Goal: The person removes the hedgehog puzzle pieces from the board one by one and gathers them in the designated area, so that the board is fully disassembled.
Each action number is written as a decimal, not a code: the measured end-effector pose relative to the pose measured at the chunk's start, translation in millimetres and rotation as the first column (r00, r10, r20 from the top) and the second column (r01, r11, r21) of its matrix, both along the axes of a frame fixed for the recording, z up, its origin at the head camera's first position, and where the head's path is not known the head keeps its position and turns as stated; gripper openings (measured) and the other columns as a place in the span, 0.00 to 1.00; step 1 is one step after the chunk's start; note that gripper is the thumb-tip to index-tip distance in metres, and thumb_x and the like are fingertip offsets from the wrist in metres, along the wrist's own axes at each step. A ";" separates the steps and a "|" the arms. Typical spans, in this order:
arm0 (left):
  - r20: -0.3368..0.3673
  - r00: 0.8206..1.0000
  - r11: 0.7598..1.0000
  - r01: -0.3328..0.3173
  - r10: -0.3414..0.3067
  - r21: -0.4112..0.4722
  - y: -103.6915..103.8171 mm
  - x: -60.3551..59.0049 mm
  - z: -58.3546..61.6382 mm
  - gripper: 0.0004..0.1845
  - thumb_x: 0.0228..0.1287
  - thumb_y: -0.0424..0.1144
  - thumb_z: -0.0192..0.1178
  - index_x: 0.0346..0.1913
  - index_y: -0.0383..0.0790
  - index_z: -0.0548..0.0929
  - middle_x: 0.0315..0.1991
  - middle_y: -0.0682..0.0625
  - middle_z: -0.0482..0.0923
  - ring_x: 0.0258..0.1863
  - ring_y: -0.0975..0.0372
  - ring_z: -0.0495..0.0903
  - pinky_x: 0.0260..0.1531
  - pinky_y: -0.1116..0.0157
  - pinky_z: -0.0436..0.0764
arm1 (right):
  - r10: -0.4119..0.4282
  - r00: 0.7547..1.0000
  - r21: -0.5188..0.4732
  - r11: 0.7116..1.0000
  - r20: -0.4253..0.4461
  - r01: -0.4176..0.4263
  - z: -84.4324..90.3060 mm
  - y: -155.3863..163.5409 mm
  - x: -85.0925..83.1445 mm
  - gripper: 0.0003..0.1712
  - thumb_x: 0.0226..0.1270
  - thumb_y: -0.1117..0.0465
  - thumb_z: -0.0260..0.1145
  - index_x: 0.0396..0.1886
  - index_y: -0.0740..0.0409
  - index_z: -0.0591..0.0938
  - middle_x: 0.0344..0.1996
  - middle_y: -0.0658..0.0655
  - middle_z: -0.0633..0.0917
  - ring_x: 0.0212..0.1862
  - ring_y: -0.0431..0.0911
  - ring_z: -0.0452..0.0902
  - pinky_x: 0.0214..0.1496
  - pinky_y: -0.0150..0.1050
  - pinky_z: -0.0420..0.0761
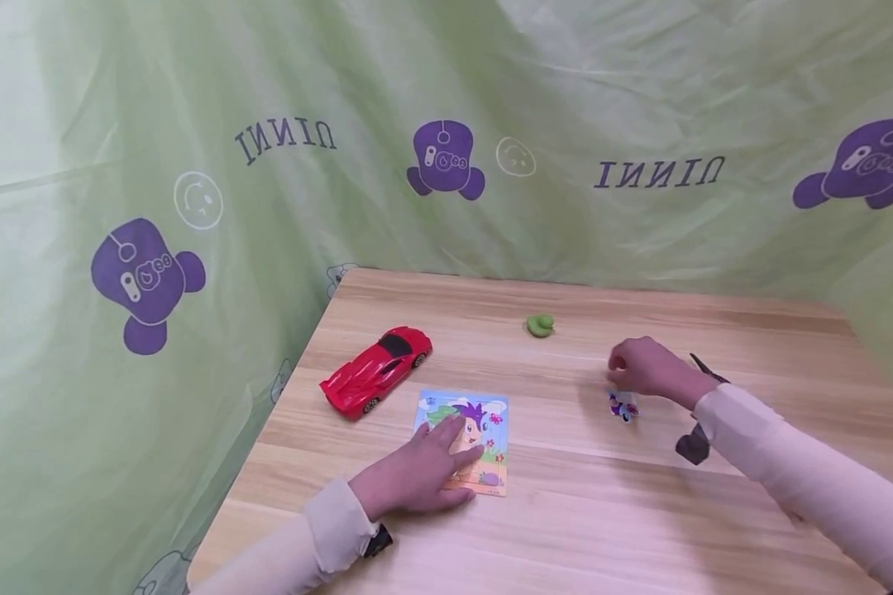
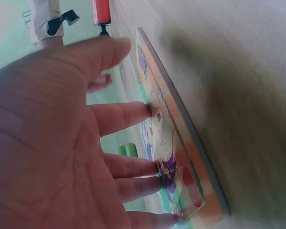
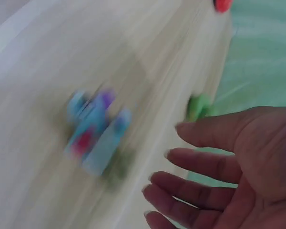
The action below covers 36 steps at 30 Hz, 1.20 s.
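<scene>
Colourful puzzle piece [image 1: 623,407] just below right hand [image 1: 643,366]

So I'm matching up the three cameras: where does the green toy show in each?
Head: green toy mid-table, towards the far edge.
Left wrist: a green sliver between the left hand's fingers.
Right wrist: blurred above the right hand.
Shared landmark: red car.

Both arms wear long cream sleeves with ribbed cuffs. A dark strap sits at the left wrist [image 1: 378,541], and another dark strap hangs at the right wrist [image 1: 695,442]. The left hand [image 1: 417,471] and right hand [image 1: 643,366] are bare.
</scene>
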<state>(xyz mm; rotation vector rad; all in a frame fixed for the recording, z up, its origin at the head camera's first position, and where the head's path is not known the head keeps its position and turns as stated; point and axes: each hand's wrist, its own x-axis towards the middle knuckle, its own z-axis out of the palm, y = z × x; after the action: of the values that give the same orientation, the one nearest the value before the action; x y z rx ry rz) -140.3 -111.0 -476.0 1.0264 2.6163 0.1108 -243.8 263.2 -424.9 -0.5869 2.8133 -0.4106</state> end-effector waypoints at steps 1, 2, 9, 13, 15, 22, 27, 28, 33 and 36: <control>-0.011 1.000 1.000 0.001 -0.001 0.004 -0.2 1.1 -0.3 0.34 0.70 0.64 0.52 0.76 0.58 0.65 0.80 0.39 0.52 0.80 0.46 0.51 0.72 0.40 0.65 | 0.003 1.000 -0.023 1.000 -0.012 -0.003 1.4 -10.4 0.2 0.06 0.64 0.63 0.67 0.32 0.62 0.86 0.25 0.53 0.84 0.28 0.42 0.75 0.32 0.37 0.78; -0.024 1.000 1.000 0.003 -0.003 0.006 -0.2 2.2 -0.4 0.34 0.71 0.64 0.51 0.76 0.58 0.65 0.80 0.39 0.51 0.80 0.46 0.51 0.72 0.40 0.65 | 0.009 1.000 -0.047 0.999 -0.011 -0.009 2.0 -22.4 0.4 0.06 0.64 0.63 0.67 0.32 0.62 0.86 0.25 0.52 0.84 0.27 0.42 0.75 0.32 0.37 0.78; -0.121 0.993 1.000 0.015 -0.017 -0.014 0.0 11.6 -0.2 0.34 0.73 0.68 0.42 0.74 0.57 0.69 0.79 0.43 0.57 0.79 0.47 0.56 0.72 0.42 0.66 | 0.200 0.980 -0.191 0.961 -0.023 -0.200 -16.4 -125.3 2.6 0.06 0.65 0.63 0.68 0.38 0.59 0.87 0.31 0.53 0.88 0.32 0.41 0.80 0.38 0.36 0.83; -0.136 0.991 1.000 0.010 -0.012 -0.013 -0.6 16.9 -2.7 0.37 0.72 0.71 0.34 0.73 0.57 0.70 0.78 0.44 0.60 0.77 0.48 0.60 0.70 0.39 0.67 | 0.279 0.958 -0.201 0.937 -0.064 -0.286 -32.5 -168.2 5.8 0.12 0.67 0.63 0.66 0.47 0.63 0.87 0.41 0.58 0.90 0.43 0.46 0.85 0.50 0.42 0.85; -0.136 0.991 1.000 0.012 -0.012 -0.002 -1.0 18.4 -4.4 0.38 0.72 0.72 0.31 0.73 0.56 0.70 0.78 0.44 0.60 0.77 0.48 0.61 0.69 0.39 0.68 | 0.277 0.959 -0.203 0.937 -0.062 -0.283 -37.6 -179.5 8.9 0.12 0.67 0.64 0.65 0.47 0.64 0.87 0.41 0.58 0.90 0.42 0.46 0.84 0.50 0.43 0.84; -0.149 0.988 0.999 0.029 -0.031 -0.017 -4.8 18.7 -4.7 0.37 0.72 0.72 0.32 0.73 0.58 0.70 0.78 0.45 0.59 0.77 0.49 0.61 0.67 0.41 0.71 | 0.220 0.972 -0.212 0.949 -0.084 -0.233 -43.6 -193.9 19.0 0.10 0.67 0.65 0.64 0.42 0.65 0.87 0.32 0.55 0.86 0.33 0.43 0.76 0.40 0.40 0.80; -0.158 0.987 0.999 0.036 -0.040 -0.031 -4.4 17.9 -4.0 0.38 0.71 0.73 0.35 0.73 0.58 0.70 0.78 0.45 0.60 0.76 0.48 0.61 0.66 0.40 0.72 | 0.203 0.975 -0.206 0.954 -0.085 -0.217 -49.2 -198.3 20.4 0.16 0.66 0.64 0.66 0.50 0.69 0.84 0.40 0.62 0.85 0.40 0.47 0.78 0.47 0.46 0.82; -0.158 0.987 0.999 0.037 -0.041 -0.030 -4.2 17.7 -3.8 0.38 0.70 0.73 0.35 0.73 0.58 0.70 0.78 0.45 0.60 0.76 0.48 0.61 0.66 0.41 0.72 | 0.199 0.977 -0.201 0.957 -0.081 -0.212 -50.5 -198.9 20.3 0.17 0.66 0.64 0.66 0.52 0.69 0.83 0.41 0.62 0.84 0.40 0.47 0.77 0.48 0.46 0.82; -0.171 0.984 0.998 0.054 -0.057 -0.021 -3.0 15.4 -2.4 0.37 0.69 0.74 0.38 0.72 0.59 0.72 0.76 0.45 0.62 0.75 0.49 0.63 0.64 0.42 0.75 | 0.172 0.982 -0.199 0.963 -0.073 -0.183 -49.4 -199.8 20.0 0.17 0.66 0.63 0.67 0.51 0.68 0.83 0.41 0.62 0.84 0.41 0.48 0.78 0.49 0.46 0.81; -0.182 0.982 0.998 0.054 -0.056 -0.016 -2.9 14.6 -2.3 0.36 0.69 0.74 0.39 0.71 0.60 0.73 0.75 0.45 0.64 0.74 0.50 0.65 0.64 0.43 0.76 | 0.155 0.986 -0.216 0.962 -0.060 -0.164 -45.7 -200.1 18.9 0.13 0.65 0.62 0.69 0.47 0.66 0.85 0.38 0.59 0.86 0.39 0.47 0.78 0.48 0.46 0.82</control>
<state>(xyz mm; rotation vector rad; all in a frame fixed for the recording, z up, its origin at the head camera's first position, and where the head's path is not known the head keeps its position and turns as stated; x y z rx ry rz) -125.7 -113.9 -478.3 1.1550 2.7447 -0.0117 -224.9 63.0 -470.6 -0.8718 2.7527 -0.6905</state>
